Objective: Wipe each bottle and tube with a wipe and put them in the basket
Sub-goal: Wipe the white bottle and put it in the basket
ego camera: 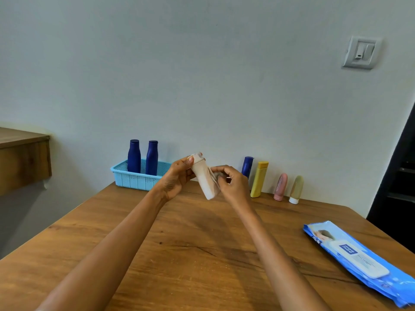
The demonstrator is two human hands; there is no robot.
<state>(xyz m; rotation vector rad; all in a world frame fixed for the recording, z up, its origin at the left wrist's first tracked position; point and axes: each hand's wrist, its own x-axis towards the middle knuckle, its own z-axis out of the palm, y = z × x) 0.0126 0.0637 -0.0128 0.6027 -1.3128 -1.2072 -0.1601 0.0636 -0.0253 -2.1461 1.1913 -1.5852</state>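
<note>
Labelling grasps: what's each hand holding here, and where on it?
Left hand holds the beige bottle at its cap end. Right hand pinches a wipe against the bottle's lower side.

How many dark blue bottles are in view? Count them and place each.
3. Two blue bottles stand upright in the basket; a third stands by the wall beside the yellow bottle, partly hidden behind the right hand.
</note>
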